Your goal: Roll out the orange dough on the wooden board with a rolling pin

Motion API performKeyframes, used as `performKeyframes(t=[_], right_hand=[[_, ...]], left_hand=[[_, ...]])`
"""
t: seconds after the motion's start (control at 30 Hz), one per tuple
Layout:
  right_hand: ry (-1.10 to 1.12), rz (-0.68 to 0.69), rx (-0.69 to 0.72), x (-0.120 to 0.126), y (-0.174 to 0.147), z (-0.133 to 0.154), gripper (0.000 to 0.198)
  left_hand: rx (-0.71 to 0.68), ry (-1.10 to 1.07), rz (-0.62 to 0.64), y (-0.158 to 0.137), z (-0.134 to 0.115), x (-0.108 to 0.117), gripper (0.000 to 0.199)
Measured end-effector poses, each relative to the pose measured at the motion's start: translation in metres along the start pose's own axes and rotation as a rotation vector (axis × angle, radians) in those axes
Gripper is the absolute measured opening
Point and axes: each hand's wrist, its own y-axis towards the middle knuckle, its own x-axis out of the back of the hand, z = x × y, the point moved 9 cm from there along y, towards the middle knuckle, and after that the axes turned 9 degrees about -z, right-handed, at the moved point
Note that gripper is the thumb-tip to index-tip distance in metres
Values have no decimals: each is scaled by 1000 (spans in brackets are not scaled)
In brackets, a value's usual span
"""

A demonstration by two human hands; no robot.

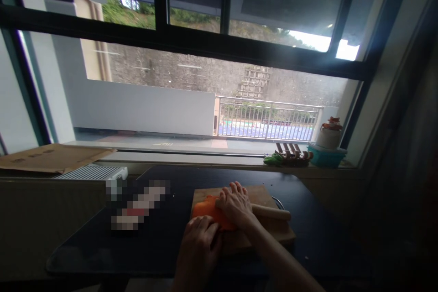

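A soft-looking orange piece (209, 207), like dough or clay, lies on a wooden board (263, 237) on the dark table. My left hand (201, 237) is closed at its near edge, fingers curled and thumb toward the right. Reaching across from the right, my right hand (236, 203) presses on the orange piece with its fingers stretched out and the palm down. A light wooden rolling pin (273, 212) lies on the board beside my right wrist; its left end is hidden behind that hand. Part of the orange piece is covered by both hands.
The dark table (164, 246) stands below a wide window. A blurred-out patch (140, 207) covers something on its left. Brown cardboard (51, 157) lies at the far left. On the sill at right are a teal box (326, 155), a dark slatted object (292, 155) and something green (273, 159).
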Motion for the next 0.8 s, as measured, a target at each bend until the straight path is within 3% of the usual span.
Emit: performKeyframes(t=[0.1,0.33,0.5,0.6,0.67,0.8], right_hand=[[-21,-9,10,2,5,-1,46],[-80,-73,-77,11,63,-24,41],[-83,-45,-10,10,37,-35,45],[-84,-19,-41,21,24,-59,52],[-86,-28,-92,35,26,-78,60],[-77,-93,-152,63,38,-94,69]], left_hand=[[14,14,31,1,-1,0,17],[-56,-11,35,0,8,-4,19],[-69,-43,109,23,6,-1,24],[82,-174,18,52,15,17,22],[286,-288,-112,66,34,30,21],[672,-438,-242,55,71,29,45]])
